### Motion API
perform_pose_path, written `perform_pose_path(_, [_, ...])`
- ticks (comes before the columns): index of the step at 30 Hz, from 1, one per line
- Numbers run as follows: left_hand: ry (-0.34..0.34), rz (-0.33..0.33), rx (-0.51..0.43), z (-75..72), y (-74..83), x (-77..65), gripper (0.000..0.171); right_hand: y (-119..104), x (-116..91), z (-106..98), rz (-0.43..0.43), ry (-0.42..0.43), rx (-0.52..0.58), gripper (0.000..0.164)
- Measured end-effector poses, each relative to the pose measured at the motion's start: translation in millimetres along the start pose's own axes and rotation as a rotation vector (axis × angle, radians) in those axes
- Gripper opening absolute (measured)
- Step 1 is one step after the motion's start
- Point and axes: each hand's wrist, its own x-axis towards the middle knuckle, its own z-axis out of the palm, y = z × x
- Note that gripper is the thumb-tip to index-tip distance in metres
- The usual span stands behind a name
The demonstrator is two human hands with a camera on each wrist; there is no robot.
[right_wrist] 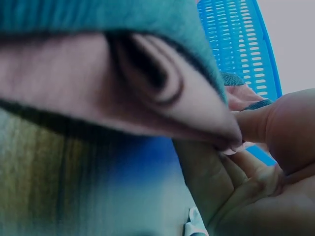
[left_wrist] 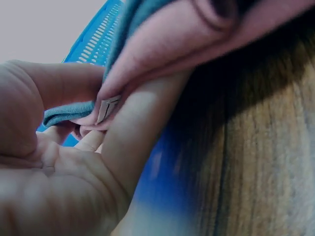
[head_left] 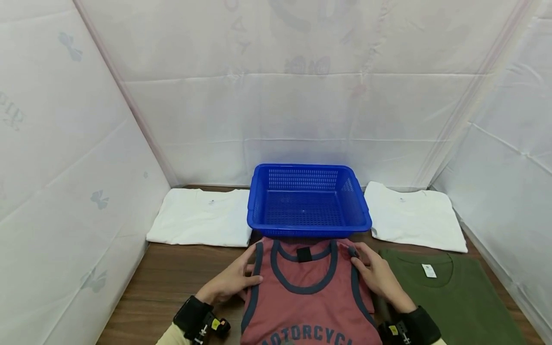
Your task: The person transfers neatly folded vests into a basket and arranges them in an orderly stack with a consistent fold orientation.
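Brick-red cloth tank top with navy trim (head_left: 310,307) | on brown wooden table (head_left: 172,282), near side of blue rectangular plastic basket (head_left: 308,228) | left hand (head_left: 230,279), right hand (head_left: 379,275): fingers pinching its sides | step: likely gripping | next: probably needs level two-handed support

Between left hand (head_left: 233,279) and right hand (head_left: 378,274): tank top (head_left: 308,309), matt cloth, ribbed trim (head_left: 304,289). Beyond both: basket (head_left: 310,229), smooth plastic, slight gloss. Beneath them: table (head_left: 181,278), wood by look, grained.
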Motion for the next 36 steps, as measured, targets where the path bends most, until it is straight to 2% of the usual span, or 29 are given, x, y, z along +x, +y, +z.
perform_pose_path(7, [-0.013, -0.005, -0.073, -3.0, -4.0, -2.9, 0.084, -1, -2, -4, -0.047, 0.015, 0.033, 0.035])
perform_pose_path(16, [-0.026, 0.010, -0.168, -7.7, 1.8, -8.5, 0.085, -4, -6, -12, -0.109, 0.064, 0.055, 0.037])
perform_pose_path(20, [-0.051, 0.034, -0.183, -11.5, 3.5, -12.1, 0.086, -5, -7, -16, -0.140, 0.069, 0.058, 0.038])
perform_pose_path(25, [-0.071, 0.047, -0.211, -14.4, 5.8, -16.3, 0.086, -8, -7, -22, -0.122, 0.030, 0.133, 0.037])
perform_pose_path(36, [-0.035, 0.036, -0.201, -15.7, 15.2, -22.0, 0.093, -16, -11, -30, -0.164, 0.004, 0.200, 0.038])
